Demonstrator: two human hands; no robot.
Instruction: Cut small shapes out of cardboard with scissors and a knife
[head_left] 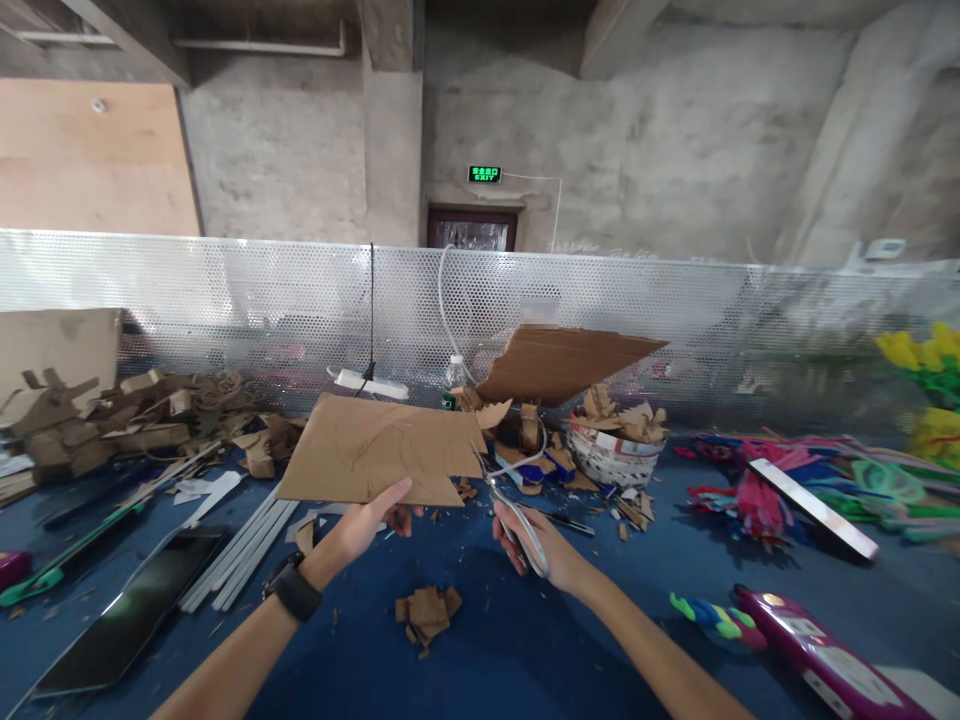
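Observation:
A flat piece of cardboard (pixel 375 450) with faint drawn lines is held up above the table by my left hand (pixel 379 520), thumb on top and fingers beneath. Its right edge has a notch cut into it. My right hand (pixel 529 540) grips a pair of scissors (pixel 534 550) with pale handles, blades pointing up and left at the right edge of the cardboard. Whether the blades touch the cardboard is hard to tell. Below both hands, a small heap of cardboard scraps (pixel 427 615) lies on the blue table (pixel 360 660).
A scrap basket (pixel 615 460), a bottle (pixel 455 372) and a large cardboard sheet (pixel 570 360) stand behind. Left are cardboard pieces (pixel 150 430), white sticks (pixel 244 550) and a dark tablet (pixel 135 610). Right lie pipe cleaners (pixel 765 500), a phone (pixel 814 505) and a purple device (pixel 825 650).

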